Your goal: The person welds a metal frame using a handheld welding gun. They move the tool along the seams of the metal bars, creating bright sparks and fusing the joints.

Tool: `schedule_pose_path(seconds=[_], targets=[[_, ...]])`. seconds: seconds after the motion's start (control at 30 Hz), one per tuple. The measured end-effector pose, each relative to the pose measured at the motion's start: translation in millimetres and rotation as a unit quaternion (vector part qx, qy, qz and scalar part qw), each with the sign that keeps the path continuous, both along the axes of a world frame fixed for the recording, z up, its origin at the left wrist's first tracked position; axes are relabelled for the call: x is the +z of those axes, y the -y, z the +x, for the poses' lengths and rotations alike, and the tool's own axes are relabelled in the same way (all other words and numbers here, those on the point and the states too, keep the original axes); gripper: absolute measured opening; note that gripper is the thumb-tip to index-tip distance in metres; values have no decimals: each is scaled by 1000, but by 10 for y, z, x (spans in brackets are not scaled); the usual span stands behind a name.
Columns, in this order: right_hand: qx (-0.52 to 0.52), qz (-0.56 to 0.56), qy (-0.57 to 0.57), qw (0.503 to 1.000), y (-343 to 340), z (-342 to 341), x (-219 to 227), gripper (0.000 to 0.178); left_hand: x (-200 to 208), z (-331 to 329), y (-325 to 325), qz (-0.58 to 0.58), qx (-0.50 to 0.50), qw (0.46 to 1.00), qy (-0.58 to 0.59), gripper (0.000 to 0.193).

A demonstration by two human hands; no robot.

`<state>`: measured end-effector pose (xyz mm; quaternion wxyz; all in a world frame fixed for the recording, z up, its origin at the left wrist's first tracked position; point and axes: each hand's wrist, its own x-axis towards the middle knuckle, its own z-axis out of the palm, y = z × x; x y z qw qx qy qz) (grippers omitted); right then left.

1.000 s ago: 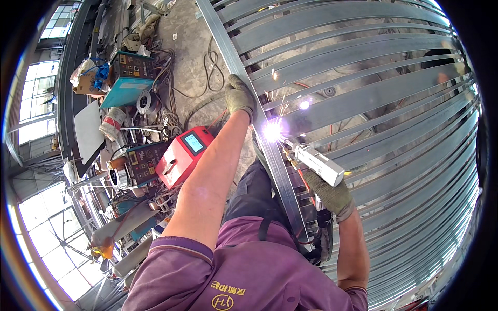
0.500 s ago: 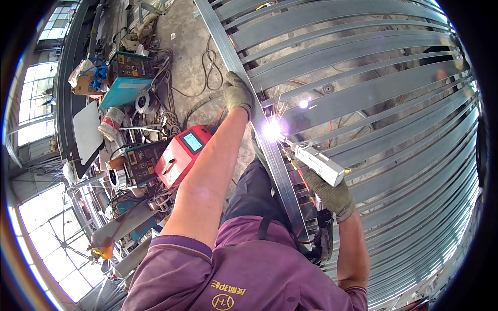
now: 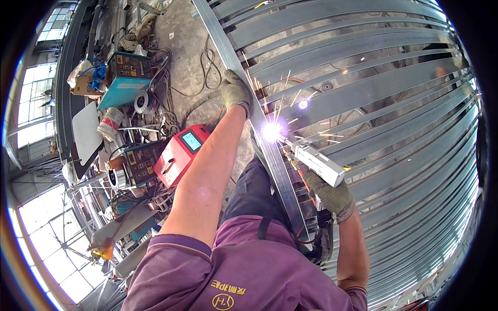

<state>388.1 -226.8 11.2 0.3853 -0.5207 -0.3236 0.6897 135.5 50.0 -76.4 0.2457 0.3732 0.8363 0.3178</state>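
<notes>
My hands are apart. My gloved left hand [image 3: 236, 92] lies against the long metal rail [image 3: 286, 186] along the left edge of the slatted frame [image 3: 353, 89]; I cannot tell whether its fingers grip. My gloved right hand [image 3: 329, 194] is clamped on the white torch [image 3: 317, 161], its tip at a glare [image 3: 272, 131] on the rail, sparks [image 3: 330, 135] flying over the frame.

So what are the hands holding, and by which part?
The right hand holds the white torch by its rear. The left hand rests on the metal rail; I can't tell whether it grips.
</notes>
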Motion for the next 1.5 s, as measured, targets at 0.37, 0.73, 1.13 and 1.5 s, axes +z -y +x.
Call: schedule_pose_path(seconds=[0.37,0.73,1.13,1.5], targets=[[-4,-29,12,1000,18,10,70,36,-129,-84,-34,-9,-14,1000,-9,79],[-6,-26,12,1000,100,13,40,38,31,23,5,-16,-5,1000,5,79],[-19,-52,-12,998,186,22,186,40,-146,-83,-40,0,15,1000,-10,76],[-11,-68,1,998,225,1,177,37,-92,-81,-27,-6,2,1000,-29,82]])
